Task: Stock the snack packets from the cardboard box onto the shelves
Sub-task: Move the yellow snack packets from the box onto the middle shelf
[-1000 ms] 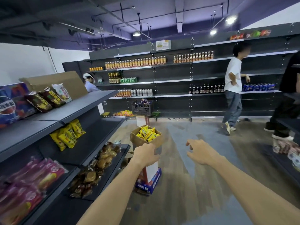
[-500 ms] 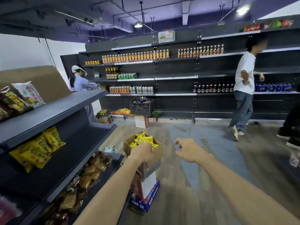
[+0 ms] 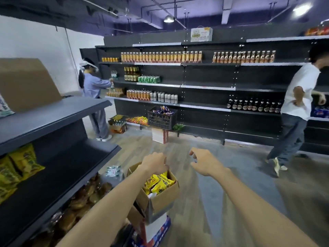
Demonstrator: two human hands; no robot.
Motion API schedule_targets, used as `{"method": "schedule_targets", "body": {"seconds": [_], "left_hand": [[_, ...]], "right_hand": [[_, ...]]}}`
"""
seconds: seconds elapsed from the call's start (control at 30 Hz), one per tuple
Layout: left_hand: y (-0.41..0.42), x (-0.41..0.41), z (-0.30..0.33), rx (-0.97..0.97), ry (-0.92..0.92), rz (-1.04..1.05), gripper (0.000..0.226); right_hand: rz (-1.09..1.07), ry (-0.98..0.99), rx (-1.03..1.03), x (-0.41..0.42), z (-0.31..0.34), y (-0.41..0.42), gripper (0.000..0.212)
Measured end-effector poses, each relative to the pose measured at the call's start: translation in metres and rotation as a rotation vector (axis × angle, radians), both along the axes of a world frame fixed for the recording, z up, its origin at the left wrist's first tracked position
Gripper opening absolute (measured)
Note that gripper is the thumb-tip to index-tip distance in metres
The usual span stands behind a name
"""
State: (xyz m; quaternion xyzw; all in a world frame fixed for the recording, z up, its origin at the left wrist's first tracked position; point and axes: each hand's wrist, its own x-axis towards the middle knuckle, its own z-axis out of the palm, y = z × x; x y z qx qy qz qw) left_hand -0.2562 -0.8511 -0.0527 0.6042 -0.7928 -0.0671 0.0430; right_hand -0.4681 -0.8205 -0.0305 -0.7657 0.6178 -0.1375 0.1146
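Reaching my left hand (image 3: 154, 162) down into the box (image 3: 161, 196), fingers hidden so I cannot tell its hold, I should pinch 1 packet (image 3: 160, 185) cleanly while my right hand (image 3: 204, 163) hovers loosely spread and empty, then the shelf (image 3: 58, 168).

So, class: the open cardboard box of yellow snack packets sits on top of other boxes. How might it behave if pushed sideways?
The cardboard box would probably slide or tip easily: it perches on a narrow stack of boxes. It is likely light, since only yellow snack packets fill it. Its walls may flex, as the flaps hang open.
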Motion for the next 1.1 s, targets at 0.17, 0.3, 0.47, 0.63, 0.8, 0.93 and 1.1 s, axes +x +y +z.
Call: {"method": "schedule_targets", "body": {"seconds": [0.17, 0.3, 0.47, 0.63, 0.8, 0.93, 1.1], "left_hand": [[-0.073, -0.015, -0.015, -0.005, -0.021, 0.121, 0.036], [-0.107, -0.006, -0.021, -0.002, 0.031, 0.247, 0.028], [-0.122, 0.026, -0.047, 0.018, 0.038, 0.368, 0.027], [-0.15, 0.058, -0.088, 0.093, 0.088, 0.478, 0.019], [-0.183, 0.087, -0.139, 0.133, 0.154, 0.493, 0.025], [-0.213, 0.1, -0.182, 0.216, 0.26, 0.498, 0.031], [-0.235, 0.087, -0.221, 0.324, 0.418, 0.605, 0.027]], "right_hand": [[0.151, -0.013, -0.022, -0.006, -0.009, -0.1, 0.034], [0.27, 0.015, 0.034, 0.004, -0.03, -0.171, 0.032], [0.423, 0.074, 0.176, 0.044, -0.073, -0.229, 0.04], [0.509, 0.075, 0.254, 0.091, -0.121, -0.273, 0.038], [0.436, 0.04, 0.31, 0.109, -0.171, -0.297, 0.044], [0.369, 0.063, 0.418, 0.103, -0.205, -0.321, 0.046], [0.299, 0.066, 0.503, 0.105, -0.228, -0.356, 0.039]]}}
